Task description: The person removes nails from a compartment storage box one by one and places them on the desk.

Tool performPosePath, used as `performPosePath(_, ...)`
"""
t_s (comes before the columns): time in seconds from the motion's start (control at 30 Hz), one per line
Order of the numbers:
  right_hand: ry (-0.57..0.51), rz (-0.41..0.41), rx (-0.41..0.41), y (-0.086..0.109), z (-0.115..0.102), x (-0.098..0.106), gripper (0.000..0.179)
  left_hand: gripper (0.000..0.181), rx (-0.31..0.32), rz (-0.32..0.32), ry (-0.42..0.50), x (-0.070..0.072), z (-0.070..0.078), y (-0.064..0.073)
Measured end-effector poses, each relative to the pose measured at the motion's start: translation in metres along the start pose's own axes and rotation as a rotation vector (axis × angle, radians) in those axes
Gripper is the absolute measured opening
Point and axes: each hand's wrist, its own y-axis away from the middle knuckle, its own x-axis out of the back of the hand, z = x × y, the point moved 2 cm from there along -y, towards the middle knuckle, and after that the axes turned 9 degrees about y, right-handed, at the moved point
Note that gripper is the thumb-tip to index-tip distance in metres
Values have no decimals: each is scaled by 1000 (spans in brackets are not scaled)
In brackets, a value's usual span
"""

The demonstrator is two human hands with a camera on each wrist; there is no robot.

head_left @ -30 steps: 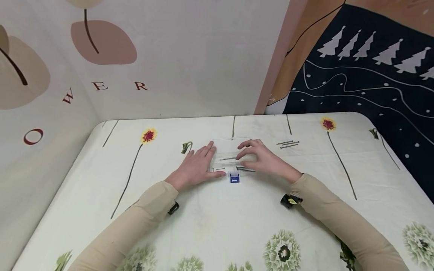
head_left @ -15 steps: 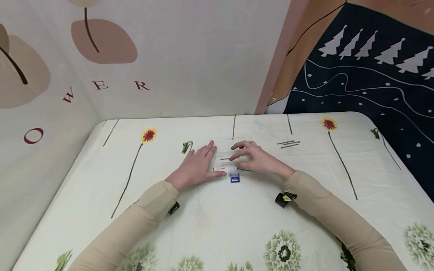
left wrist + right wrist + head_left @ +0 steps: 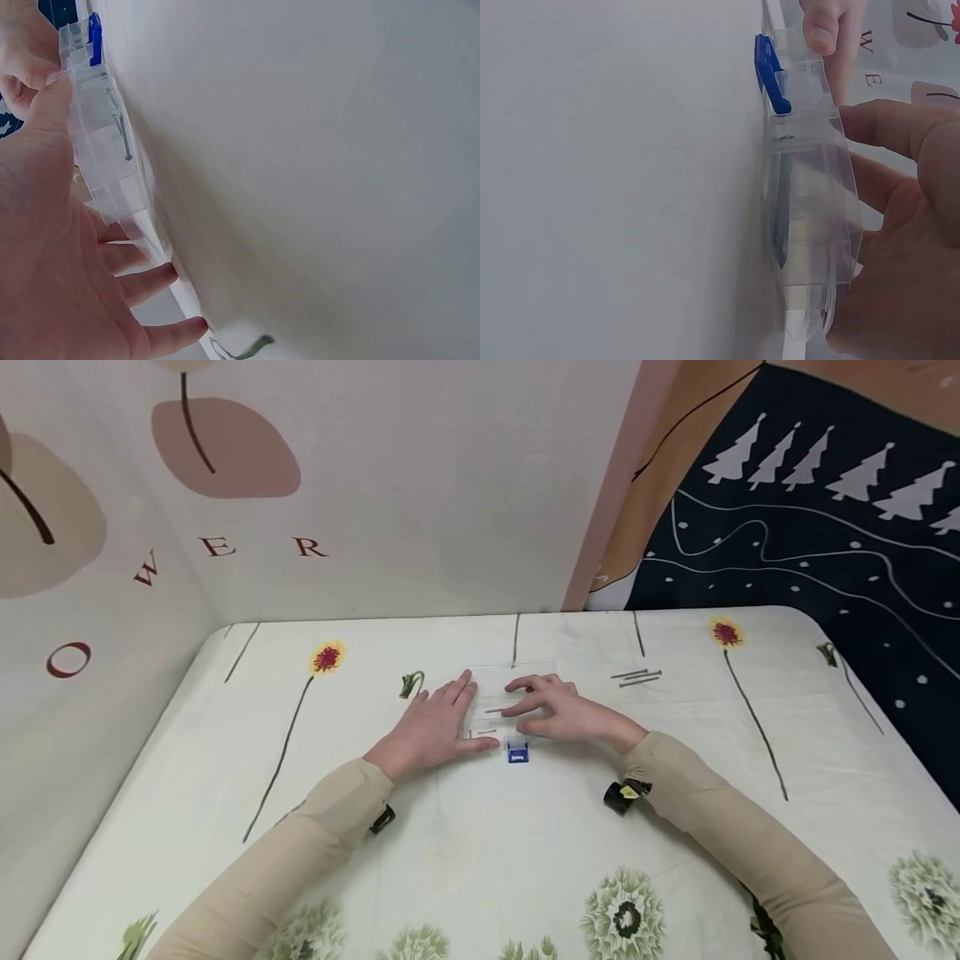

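A clear plastic compartment box (image 3: pixel 492 681) with a blue latch (image 3: pixel 518 752) at its near edge lies on the table between both hands. My left hand (image 3: pixel 438 727) rests along its left side, fingers straight, thumb at the near left corner. Thin nails (image 3: pixel 487 732) lie in the near left compartment; another nail (image 3: pixel 495 710) lies in the middle. My right hand (image 3: pixel 558 712) reaches over the right half, fingers bent, with a gap between thumb and index finger; the index fingertip is right at the middle nail. In the right wrist view, a thick grey nail (image 3: pixel 783 202) shows through the box wall.
Several loose nails (image 3: pixel 637 677) lie on the table to the right of the box. The white tablecloth (image 3: pixel 465 877) has printed flowers. Cloth-covered walls stand behind and at the left. Each wrist wears a black camera (image 3: pixel 622 796).
My right hand has moved left over the box, its fingertips from the right part to the middle nail. The left hand stays in place.
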Motion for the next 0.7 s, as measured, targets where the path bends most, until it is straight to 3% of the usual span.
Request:
performPosePath(0.2, 2, -12, -4, -1, -3, 3, 28, 101, -12, 14, -23, 1, -1, 0)
performPosePath(0.37, -10, -33, -66, -6, -5, 4, 25, 101, -7, 7, -13, 1, -1, 0)
performPosePath(0.7, 80, -73, -112, -11, -16, 3, 22, 101, -8, 6, -23, 0, 2, 3)
